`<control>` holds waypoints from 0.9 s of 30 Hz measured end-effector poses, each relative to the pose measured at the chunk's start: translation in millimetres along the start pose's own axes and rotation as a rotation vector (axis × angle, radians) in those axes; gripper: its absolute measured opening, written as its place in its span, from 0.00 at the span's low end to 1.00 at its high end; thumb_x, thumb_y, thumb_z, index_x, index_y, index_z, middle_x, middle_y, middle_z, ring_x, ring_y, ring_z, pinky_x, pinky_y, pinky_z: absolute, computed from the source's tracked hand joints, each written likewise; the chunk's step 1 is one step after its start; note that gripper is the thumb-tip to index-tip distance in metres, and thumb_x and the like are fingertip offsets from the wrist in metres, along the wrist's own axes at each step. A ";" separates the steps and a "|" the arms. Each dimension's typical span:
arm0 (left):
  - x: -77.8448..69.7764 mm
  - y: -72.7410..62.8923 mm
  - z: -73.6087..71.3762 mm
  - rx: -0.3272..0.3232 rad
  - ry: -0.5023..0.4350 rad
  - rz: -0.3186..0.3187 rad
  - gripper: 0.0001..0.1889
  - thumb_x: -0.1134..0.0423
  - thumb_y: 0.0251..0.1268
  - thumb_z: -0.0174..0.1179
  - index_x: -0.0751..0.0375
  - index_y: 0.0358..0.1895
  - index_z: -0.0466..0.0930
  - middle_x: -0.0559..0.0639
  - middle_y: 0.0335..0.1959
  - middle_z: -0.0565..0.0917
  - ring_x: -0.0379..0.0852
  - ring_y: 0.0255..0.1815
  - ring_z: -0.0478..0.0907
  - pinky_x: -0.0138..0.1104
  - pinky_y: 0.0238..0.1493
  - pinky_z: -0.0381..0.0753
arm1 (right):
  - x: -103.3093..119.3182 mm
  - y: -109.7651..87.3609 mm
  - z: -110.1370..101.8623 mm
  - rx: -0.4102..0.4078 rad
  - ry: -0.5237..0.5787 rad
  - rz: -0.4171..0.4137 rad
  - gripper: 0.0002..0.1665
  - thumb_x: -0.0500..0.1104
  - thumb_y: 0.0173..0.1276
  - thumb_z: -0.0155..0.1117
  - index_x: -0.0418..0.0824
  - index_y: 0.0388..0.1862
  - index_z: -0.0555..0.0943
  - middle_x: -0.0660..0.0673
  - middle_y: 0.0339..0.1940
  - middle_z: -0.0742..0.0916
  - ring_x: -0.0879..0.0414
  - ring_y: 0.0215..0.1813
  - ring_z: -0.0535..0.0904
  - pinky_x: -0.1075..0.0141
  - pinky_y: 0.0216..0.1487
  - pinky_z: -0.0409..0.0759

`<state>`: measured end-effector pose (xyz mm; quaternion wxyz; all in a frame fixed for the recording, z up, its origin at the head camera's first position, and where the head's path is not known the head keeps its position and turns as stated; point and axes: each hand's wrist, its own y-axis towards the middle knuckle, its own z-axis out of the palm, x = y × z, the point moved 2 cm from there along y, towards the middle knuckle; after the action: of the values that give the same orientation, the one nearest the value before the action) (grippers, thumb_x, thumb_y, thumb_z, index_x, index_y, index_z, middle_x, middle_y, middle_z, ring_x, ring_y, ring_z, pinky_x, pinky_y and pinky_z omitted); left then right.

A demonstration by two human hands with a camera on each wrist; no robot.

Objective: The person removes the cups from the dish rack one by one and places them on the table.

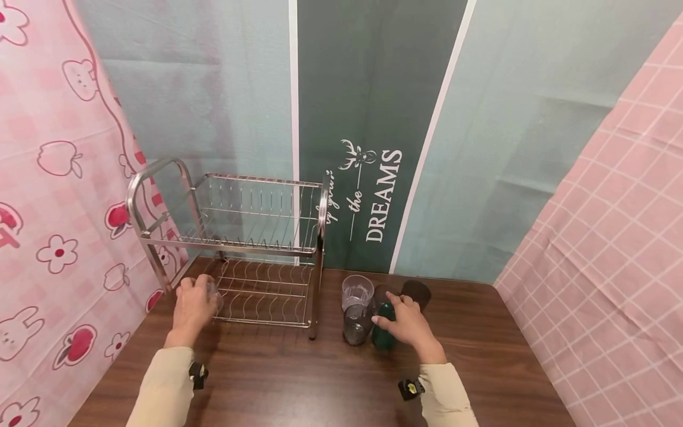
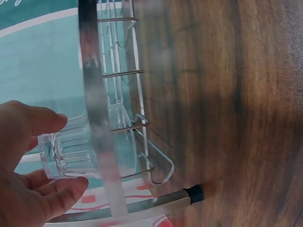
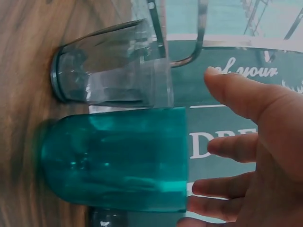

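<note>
At the left end of the dish rack's lower tier, my left hand [image 1: 193,305] holds a clear ribbed glass [image 2: 75,146]. Its thumb is on one side of the glass base and its fingers are on the other. The glass is upside down, its wider mouth toward the rack wires. My right hand [image 1: 408,323] hovers at the rim of an upright teal cup [image 3: 113,161], thumb and fingers spread apart. A smoky grey glass [image 3: 109,71] stands right beside that cup. Behind them are a clear glass [image 1: 356,289] and a dark glass [image 1: 417,293].
The two-tier metal dish rack [image 1: 229,249] occupies the left back of the wooden table [image 1: 288,379]. A printed curtain [image 1: 384,89] hangs along the back edge. Pink patterned cloths flank the left [image 1: 58,196] and right [image 1: 613,249] sides.
</note>
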<state>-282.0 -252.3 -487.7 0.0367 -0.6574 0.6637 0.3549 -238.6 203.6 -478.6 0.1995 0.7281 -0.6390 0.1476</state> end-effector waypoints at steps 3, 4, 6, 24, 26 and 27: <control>-3.9 0.4 -1.3 -0.025 -0.009 0.015 0.18 0.71 0.50 0.59 0.68 0.46 0.69 0.73 0.43 0.64 0.71 0.42 0.62 0.58 0.37 0.65 | 3.2 -2.4 -1.4 0.007 -0.008 -0.004 0.43 0.57 0.58 0.67 0.34 0.66 0.67 0.25 0.59 0.69 0.30 0.60 0.63 0.41 0.49 0.69; -5.1 0.4 -1.5 -0.029 -0.011 0.020 0.17 0.71 0.50 0.59 0.68 0.46 0.70 0.73 0.43 0.64 0.71 0.42 0.62 0.58 0.37 0.66 | 4.1 -3.2 -1.3 0.012 -0.015 -0.001 0.43 0.56 0.58 0.67 0.34 0.66 0.67 0.25 0.59 0.69 0.30 0.60 0.63 0.41 0.49 0.69; -8.1 0.0 -2.0 -0.032 -0.015 0.025 0.17 0.70 0.51 0.59 0.67 0.47 0.70 0.72 0.43 0.64 0.70 0.43 0.62 0.58 0.37 0.66 | 5.9 -5.2 -0.3 0.016 -0.032 0.006 0.42 0.55 0.58 0.68 0.34 0.65 0.67 0.26 0.59 0.69 0.31 0.59 0.64 0.41 0.50 0.69; -37.4 -18.1 -18.8 -0.027 -0.032 0.025 0.19 0.69 0.51 0.61 0.66 0.49 0.71 0.71 0.47 0.63 0.68 0.46 0.60 0.58 0.34 0.67 | 23.6 -27.5 -5.1 0.019 -0.123 -0.001 0.38 0.50 0.55 0.71 0.32 0.60 0.72 0.26 0.56 0.72 0.32 0.54 0.69 0.40 0.45 0.71; -41.5 -19.9 -20.2 -0.033 -0.034 0.036 0.19 0.69 0.51 0.61 0.65 0.48 0.72 0.70 0.47 0.64 0.68 0.46 0.61 0.58 0.31 0.68 | 24.3 -29.8 -5.2 0.021 -0.126 0.002 0.38 0.50 0.54 0.71 0.32 0.59 0.73 0.26 0.56 0.72 0.33 0.53 0.69 0.40 0.45 0.71; -43.5 -20.6 -20.5 -0.038 -0.034 0.045 0.19 0.69 0.51 0.62 0.65 0.48 0.72 0.70 0.46 0.64 0.67 0.46 0.61 0.58 0.30 0.68 | 24.7 -31.1 -5.5 0.022 -0.128 0.005 0.38 0.50 0.54 0.71 0.32 0.59 0.73 0.26 0.56 0.72 0.33 0.53 0.69 0.40 0.45 0.71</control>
<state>-249.1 -223.7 -458.7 0.0276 -0.6367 0.6708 0.3793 -204.2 188.0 -465.3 0.1499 0.7367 -0.6504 0.1085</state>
